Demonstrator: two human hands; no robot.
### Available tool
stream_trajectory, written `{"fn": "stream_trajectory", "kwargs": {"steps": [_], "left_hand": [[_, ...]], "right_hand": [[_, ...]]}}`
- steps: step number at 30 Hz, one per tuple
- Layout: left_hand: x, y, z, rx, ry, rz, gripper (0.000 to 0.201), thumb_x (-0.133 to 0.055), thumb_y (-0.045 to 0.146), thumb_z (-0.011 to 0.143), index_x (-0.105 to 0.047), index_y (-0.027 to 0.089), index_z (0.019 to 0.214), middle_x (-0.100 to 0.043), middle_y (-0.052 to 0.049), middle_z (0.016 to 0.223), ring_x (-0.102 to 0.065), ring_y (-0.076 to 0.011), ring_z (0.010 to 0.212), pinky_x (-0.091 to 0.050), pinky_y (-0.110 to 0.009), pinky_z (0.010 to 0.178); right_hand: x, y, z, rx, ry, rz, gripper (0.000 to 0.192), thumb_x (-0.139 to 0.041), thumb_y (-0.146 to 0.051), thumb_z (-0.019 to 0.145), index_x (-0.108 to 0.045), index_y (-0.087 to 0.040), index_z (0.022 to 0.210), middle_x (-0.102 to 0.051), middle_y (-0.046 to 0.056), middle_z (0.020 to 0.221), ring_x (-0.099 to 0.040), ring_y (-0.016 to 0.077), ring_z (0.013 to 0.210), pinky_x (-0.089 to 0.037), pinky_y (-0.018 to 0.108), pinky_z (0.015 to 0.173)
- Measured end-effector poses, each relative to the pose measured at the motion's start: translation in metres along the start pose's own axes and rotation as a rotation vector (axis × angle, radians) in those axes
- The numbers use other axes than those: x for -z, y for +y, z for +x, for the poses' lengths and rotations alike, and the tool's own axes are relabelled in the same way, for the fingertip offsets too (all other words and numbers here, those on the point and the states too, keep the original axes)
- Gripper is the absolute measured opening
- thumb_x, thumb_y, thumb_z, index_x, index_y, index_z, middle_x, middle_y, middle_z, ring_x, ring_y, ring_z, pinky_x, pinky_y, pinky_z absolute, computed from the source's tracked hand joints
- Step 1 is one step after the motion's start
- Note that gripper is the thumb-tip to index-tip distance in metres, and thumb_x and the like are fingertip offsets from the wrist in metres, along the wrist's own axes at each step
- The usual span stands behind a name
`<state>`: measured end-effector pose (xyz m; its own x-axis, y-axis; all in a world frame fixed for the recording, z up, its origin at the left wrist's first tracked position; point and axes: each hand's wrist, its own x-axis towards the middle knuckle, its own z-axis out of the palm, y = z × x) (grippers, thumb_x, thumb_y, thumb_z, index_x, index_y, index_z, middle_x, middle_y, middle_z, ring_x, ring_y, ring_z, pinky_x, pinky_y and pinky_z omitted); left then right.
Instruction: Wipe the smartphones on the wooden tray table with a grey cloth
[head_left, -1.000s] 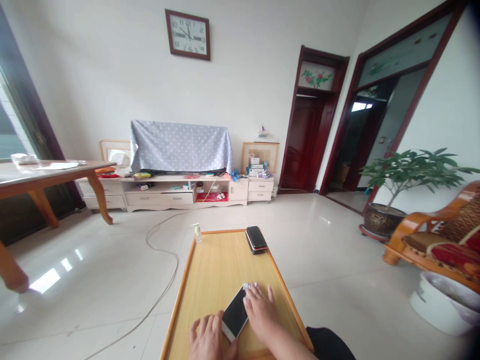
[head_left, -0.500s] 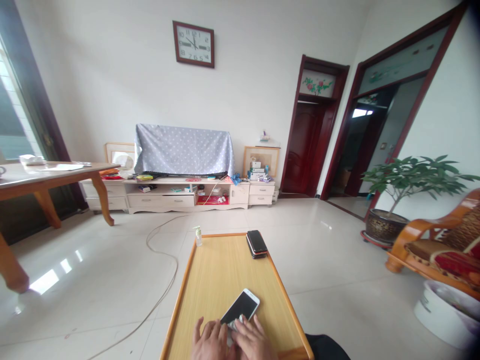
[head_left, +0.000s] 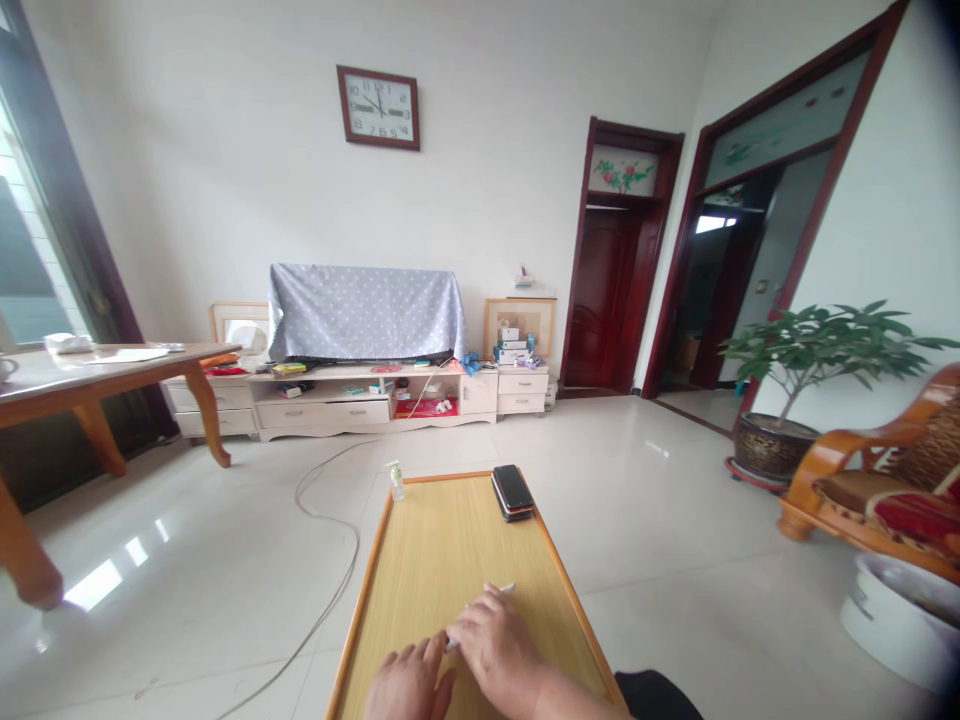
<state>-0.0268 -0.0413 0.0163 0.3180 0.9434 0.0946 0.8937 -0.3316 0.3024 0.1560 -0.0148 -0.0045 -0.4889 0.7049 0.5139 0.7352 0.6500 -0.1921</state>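
Observation:
A white smartphone (head_left: pixel 509 588) is seen nearly edge-on, low over the near part of a wooden tray table (head_left: pixel 427 560). My right hand (head_left: pixel 491 635) is closed over its middle, so only slivers of its white edge show. At the phone's near left end, the curled fingers of my left hand (head_left: pixel 409 682) hold on, the thumb tucked to the right. The screen is hidden. On the far right corner lies a stack of dark phones (head_left: pixel 513 490), and a small clear pump bottle (head_left: pixel 396 482) stands at the far left corner.
A thin cable (head_left: pixel 352 545) winds over the tiled floor on the left, near a wooden table (head_left: pixel 202 395). A low cabinet (head_left: pixel 322 412) lines the far wall. To the right are a potted plant (head_left: pixel 776 445), a wooden armchair (head_left: pixel 832 455) and a white bucket (head_left: pixel 892 620).
The phone, lying face up before, has been tilted onto its edge. My right hand has moved up and over it, while my left hand has shifted slightly down and left.

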Motion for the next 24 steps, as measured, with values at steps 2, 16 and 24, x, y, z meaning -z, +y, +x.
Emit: {"fn": "stream_trajectory", "kwargs": {"steps": [2,16,24], "left_hand": [[0.001,0.001,0.000,0.050,-0.018,-0.036,0.031,-0.041,0.034,0.094,-0.066,0.025,0.110,-0.075,-0.008,0.100,-0.069,-0.0208,0.088,-0.047,-0.029,0.077],[-0.002,0.014,-0.012,0.101,0.182,-0.494,0.033,-0.041,0.048,0.096,-0.054,0.024,0.078,-0.064,-0.002,0.072,-0.059,-0.0155,0.065,-0.038,-0.024,0.060],[-0.004,0.027,-0.011,0.219,0.146,-1.191,0.041,-0.060,0.058,0.085,-0.051,0.021,0.071,-0.048,0.005,0.060,-0.046,-0.0107,0.058,-0.038,-0.023,0.056]], "right_hand": [[0.000,0.001,0.001,-0.022,0.015,0.061,0.024,-0.046,-0.020,0.097,-0.067,-0.030,0.092,-0.073,-0.005,0.085,-0.064,0.0152,0.087,-0.033,0.041,0.113],[0.007,0.002,-0.009,-0.181,0.195,0.125,0.039,-0.043,-0.020,0.100,-0.060,-0.025,0.134,-0.062,0.006,0.137,-0.054,0.0240,0.132,-0.032,0.056,0.118],[0.005,-0.009,-0.023,-0.239,0.211,0.089,0.046,-0.039,-0.020,0.101,-0.048,-0.023,0.146,-0.050,0.010,0.148,-0.045,0.0254,0.139,-0.036,0.055,0.117]]}}
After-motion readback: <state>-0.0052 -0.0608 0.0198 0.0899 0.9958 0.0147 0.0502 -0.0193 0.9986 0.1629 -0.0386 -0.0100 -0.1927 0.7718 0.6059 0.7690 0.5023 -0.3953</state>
